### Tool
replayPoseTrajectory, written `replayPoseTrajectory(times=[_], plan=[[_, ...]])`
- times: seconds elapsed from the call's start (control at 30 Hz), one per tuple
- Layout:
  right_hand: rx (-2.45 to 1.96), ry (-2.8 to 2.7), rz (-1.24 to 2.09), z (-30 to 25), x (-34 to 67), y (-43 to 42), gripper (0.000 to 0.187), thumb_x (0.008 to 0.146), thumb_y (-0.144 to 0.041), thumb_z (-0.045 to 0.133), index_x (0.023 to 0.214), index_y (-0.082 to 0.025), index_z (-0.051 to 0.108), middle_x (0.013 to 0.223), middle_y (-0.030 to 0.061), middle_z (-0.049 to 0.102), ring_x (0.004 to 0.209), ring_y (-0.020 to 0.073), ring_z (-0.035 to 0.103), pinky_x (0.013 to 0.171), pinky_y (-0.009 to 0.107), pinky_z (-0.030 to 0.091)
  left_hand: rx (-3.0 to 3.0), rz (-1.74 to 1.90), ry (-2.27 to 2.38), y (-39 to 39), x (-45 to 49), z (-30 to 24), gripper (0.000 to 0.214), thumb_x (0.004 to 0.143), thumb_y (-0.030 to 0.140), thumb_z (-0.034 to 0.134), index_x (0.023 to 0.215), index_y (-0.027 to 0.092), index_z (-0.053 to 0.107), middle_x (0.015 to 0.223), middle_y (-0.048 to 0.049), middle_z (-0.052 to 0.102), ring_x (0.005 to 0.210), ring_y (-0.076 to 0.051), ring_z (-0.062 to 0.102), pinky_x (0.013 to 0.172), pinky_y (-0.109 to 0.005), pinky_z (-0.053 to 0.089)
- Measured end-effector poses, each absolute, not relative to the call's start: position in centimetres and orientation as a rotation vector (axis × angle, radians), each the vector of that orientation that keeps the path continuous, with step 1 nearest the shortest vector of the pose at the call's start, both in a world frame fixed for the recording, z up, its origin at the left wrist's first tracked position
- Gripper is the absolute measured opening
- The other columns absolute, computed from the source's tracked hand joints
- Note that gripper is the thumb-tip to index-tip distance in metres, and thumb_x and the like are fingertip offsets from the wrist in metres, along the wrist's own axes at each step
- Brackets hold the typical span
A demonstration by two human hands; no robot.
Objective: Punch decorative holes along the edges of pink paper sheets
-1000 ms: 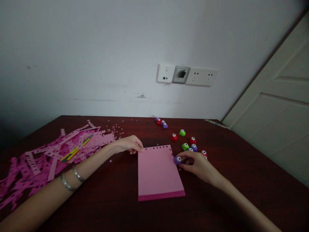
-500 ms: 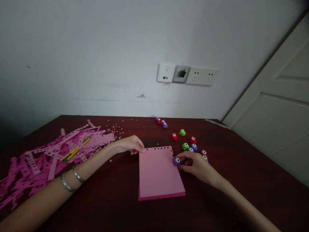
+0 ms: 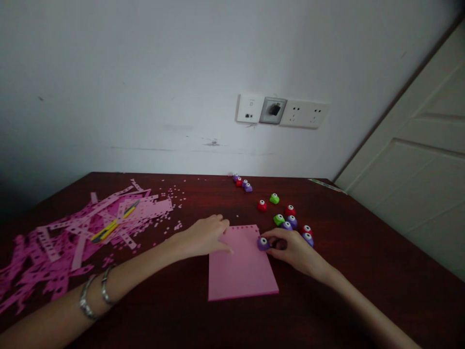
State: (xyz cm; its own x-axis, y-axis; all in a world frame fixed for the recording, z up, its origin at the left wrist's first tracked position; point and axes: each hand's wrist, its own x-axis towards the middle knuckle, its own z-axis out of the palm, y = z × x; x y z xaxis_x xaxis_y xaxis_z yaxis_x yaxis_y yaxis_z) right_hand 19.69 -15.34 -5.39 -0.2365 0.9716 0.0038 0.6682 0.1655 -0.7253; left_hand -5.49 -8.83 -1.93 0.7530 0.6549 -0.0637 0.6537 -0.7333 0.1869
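A stack of pink paper (image 3: pixel 241 271) lies on the table, with a row of punched holes along its far edge. My left hand (image 3: pixel 207 236) rests over the paper's far left corner, thumb stretched apart from the fingers and nothing held. At the right edge of the paper, my right hand (image 3: pixel 294 247) grips a small purple paper punch (image 3: pixel 263 243) between thumb and fingers. The punch sits over that edge, near the far right corner. Whether its slot has the sheet inside cannot be made out.
Several punches, including a red one (image 3: pixel 262 206) and a green one (image 3: pixel 274 198), stand beyond my right hand. On the left lies a heap of punched pink strips (image 3: pixel 76 242) with a yellow utility knife (image 3: pixel 114 224) on top. Tiny paper cutouts (image 3: pixel 178 194) are scattered nearby.
My left hand has let go of the paper's far left corner and moved right, over the sheet, with its thumb spread. The punch has shifted slightly left. The paper's lower layer shows less.
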Motion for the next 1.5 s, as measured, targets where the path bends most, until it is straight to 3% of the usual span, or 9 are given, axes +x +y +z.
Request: replayPoseTrajectory(times=[0.23, 0.4, 0.47, 0.77, 1.03, 1.2, 1.3, 1.5], plan=[[-1.567, -1.847, 0.921, -4.7, 20.3, -15.3, 0.031, 0.07, -0.024, 0.064, 0.099, -0.017, 0.062, 0.085, 0.0047, 0.065, 0.075, 0.0164, 0.062, 0.065, 0.028, 0.052, 2.589, 0.008, 0.917, -8.3, -5.4, -3.1, 0.04, 0.07, 0.053, 0.061, 0.084, 0.016, 0.054, 0.088, -0.0055, 0.056, 0.078, -0.018, 0.053, 0.065, -0.026, 0.038], [-1.709, -1.707, 1.253, -2.7, 20.7, -14.3, 0.034, 0.071, -0.046, 0.063, 0.082, -0.013, 0.06, 0.07, 0.005, 0.065, 0.054, 0.0129, 0.061, 0.04, 0.02, 0.048, 2.442, 0.229, 0.887, -7.5, -4.7, -2.8, 0.03, 0.08, 0.044, 0.049, 0.075, 0.015, 0.056, 0.073, -0.0019, 0.058, 0.064, -0.012, 0.05, 0.056, -0.023, 0.034], [-1.775, -1.732, 1.418, -2.0, 20.7, -13.8, 0.041, 0.071, -0.053, 0.06, 0.073, -0.012, 0.061, 0.064, 0.005, 0.065, 0.048, 0.0112, 0.06, 0.036, 0.017, 0.046, 2.396, 0.253, 0.846, -7.0, -4.0, -2.8, 0.032, 0.082, 0.041, 0.046, 0.07, 0.014, 0.057, 0.065, -0.0005, 0.056, 0.058, -0.01, 0.047, 0.053, -0.022, 0.032], [-1.838, -1.812, 1.67, -1.7, 20.5, -12.1, 0.051, 0.069, -0.06, 0.058, 0.066, -0.01, 0.065, 0.055, 0.008, 0.067, 0.042, 0.0101, 0.059, 0.036, 0.015, 0.044, 1.958, 0.022, 0.755, -6.1, 0.0, -3.5, 0.051, 0.081, 0.058, 0.041, 0.066, 0.013, 0.06, 0.052, 0.0003, 0.051, 0.044, -0.007, 0.042, 0.045, -0.022, 0.031], [-1.791, -1.76, 1.859, -2.1, 20.8, -11.3, 0.044, 0.071, -0.055, 0.061, 0.07, -0.011, 0.066, 0.056, 0.0057, 0.067, 0.047, 0.0104, 0.061, 0.039, 0.014, 0.045, 2.054, -0.019, 0.726, -6.1, 2.1, -4.5, 0.05, 0.089, 0.044, 0.031, 0.057, 0.014, 0.053, 0.045, 0.0008, 0.049, 0.041, -0.008, 0.045, 0.048, -0.022, 0.037], [-1.843, -1.755, 1.968, -1.0, 20.2, -10.8, 0.045, 0.069, -0.056, 0.062, 0.071, -0.011, 0.067, 0.06, 0.0061, 0.068, 0.051, 0.011, 0.063, 0.041, 0.014, 0.046, 2.047, -0.084, 0.715, -6.3, 2.2, -4.7, 0.053, 0.09, 0.047, 0.025, 0.056, 0.015, 0.051, 0.044, 0.0006, 0.048, 0.037, -0.008, 0.042, 0.044, -0.023, 0.035], [-1.875, -1.776, 1.971, -0.7, 19.8, -10.5, 0.042, 0.07, -0.053, 0.063, 0.066, -0.011, 0.066, 0.057, 0.0062, 0.067, 0.049, 0.0112, 0.062, 0.042, 0.015, 0.047, 2.016, -0.12, 0.672, -6.0, 2.2, -4.8, 0.052, 0.088, 0.051, 0.029, 0.057, 0.015, 0.052, 0.045, 0.0006, 0.049, 0.039, -0.009, 0.044, 0.045, -0.023, 0.035], [-1.904, -1.807, 1.963, -1.3, 19.6, -10.2, 0.04, 0.073, -0.048, 0.06, 0.057, -0.012, 0.062, 0.064, 0.0112, 0.07, 0.054, 0.0134, 0.064, 0.046, 0.018, 0.051, 1.931, -0.179, 0.592, -5.0, 2.5, -5.0, 0.044, 0.072, 0.058, 0.056, 0.062, 0.015, 0.056, 0.054, 0.0011, 0.054, 0.045, -0.008, 0.044, 0.047, -0.023, 0.035]])
